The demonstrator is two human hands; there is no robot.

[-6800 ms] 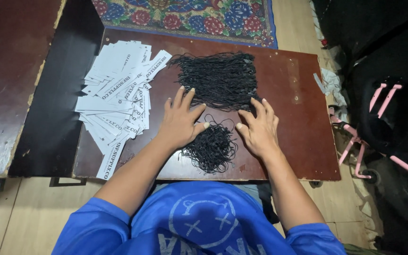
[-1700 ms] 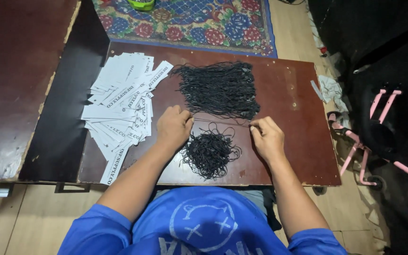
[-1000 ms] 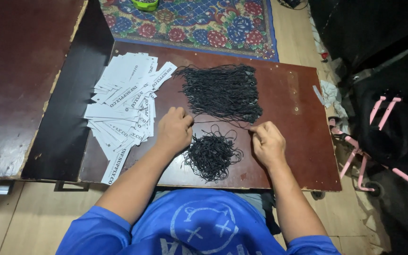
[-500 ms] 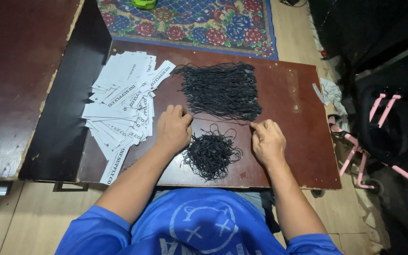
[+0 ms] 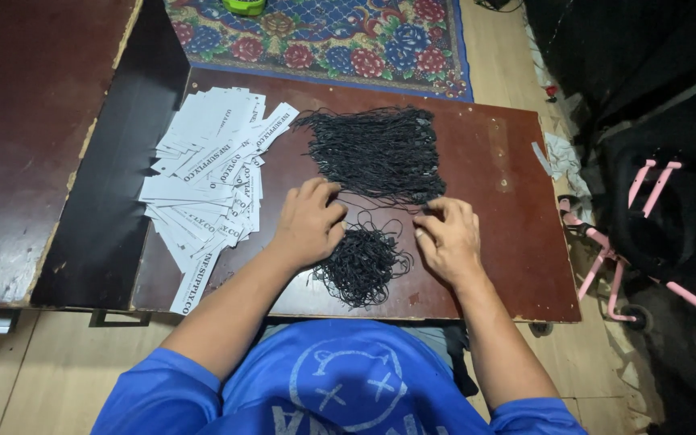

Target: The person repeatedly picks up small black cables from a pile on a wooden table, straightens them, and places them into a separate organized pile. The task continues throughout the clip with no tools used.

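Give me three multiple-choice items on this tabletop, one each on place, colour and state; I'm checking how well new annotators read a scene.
1. Where do the white paper tags lie?
A. left of the cords
B. right of the cords
C. on the rug

2. What colour are the cords in the small tangled pile?
A. white
B. black
C. pink

3. How does the large cord bundle lie?
A. balled up
B. hanging off the edge
C. spread in rough rows

Answers: 1 A, the tags sit beyond the left hand. 2 B, dark strands between both hands, the right hand beside them. 3 C, strands run side by side on the table.
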